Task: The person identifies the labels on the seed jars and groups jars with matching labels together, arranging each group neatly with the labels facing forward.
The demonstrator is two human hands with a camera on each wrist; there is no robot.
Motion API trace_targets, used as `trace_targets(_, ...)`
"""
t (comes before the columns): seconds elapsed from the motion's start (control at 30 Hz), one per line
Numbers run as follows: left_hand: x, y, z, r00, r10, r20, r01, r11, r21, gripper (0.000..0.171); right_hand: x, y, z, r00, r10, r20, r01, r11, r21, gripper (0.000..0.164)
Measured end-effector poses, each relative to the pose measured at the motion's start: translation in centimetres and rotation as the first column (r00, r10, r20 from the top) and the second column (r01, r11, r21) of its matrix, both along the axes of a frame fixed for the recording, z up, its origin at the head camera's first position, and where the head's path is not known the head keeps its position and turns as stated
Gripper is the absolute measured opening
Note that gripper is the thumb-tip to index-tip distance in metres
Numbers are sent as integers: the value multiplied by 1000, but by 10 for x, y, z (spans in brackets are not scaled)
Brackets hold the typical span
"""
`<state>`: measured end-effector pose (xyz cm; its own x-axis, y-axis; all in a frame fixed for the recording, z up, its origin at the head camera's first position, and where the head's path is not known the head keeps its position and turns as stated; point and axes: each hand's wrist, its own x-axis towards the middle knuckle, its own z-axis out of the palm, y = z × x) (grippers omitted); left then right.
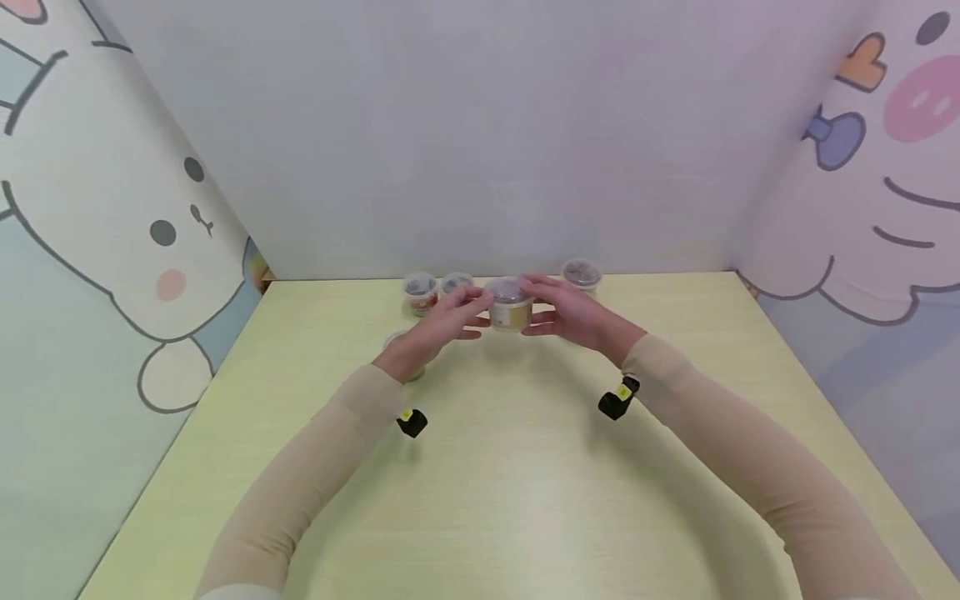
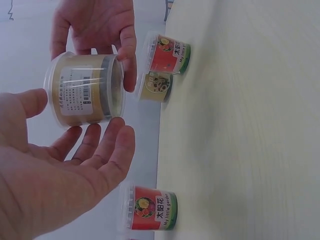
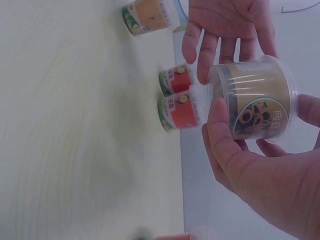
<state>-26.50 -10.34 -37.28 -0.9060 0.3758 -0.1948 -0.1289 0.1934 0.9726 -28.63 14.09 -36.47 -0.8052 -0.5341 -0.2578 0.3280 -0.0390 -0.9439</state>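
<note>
Above the far part of the table, both hands hold a clear plastic tub (image 1: 511, 315) with a tan band, a clear lid and dark contents. My left hand (image 1: 444, 323) grips its left side, thumb at the lid end and fingers near the base. On the opposite side, my right hand (image 1: 573, 317) holds it the same way. A white label with a barcode shows on the tub (image 2: 80, 91) in the left wrist view; a sunflower picture is on the tub (image 3: 260, 112) in the right wrist view.
Two red-labelled tubs (image 3: 179, 109) stand side by side at the table's back left. A tan tub (image 3: 147, 16) sits nearer, partly behind my left hand. At the back right are a red tub (image 2: 170, 54) and another tan tub (image 2: 155, 89). A pale wall (image 1: 480, 167) rises behind.
</note>
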Motion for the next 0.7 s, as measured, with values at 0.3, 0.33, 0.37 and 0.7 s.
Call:
trace_targets(0.3, 2, 0, -6, 1000, -18, -1, 18, 999, 45, 62, 0, -1, -10, 1000, -1, 18, 2, 999, -44, 49)
trace_targets(0.33, 3, -2, -6, 1000, -18, -1, 18, 999, 44, 61, 0, -3, -12, 1000, 3, 19, -2, 999, -44, 49)
trace_targets(0.37, 3, -3, -7, 1000, -16, -1, 16, 999, 40, 59, 0, -4, -13, 1000, 11, 18, -10, 999, -43, 48)
trace_targets(0.7, 2, -13, -14, 1000, -26, 11, 26, 1000, 16, 61, -3, -14, -22, 1000, 20, 19, -19, 999, -46, 46)
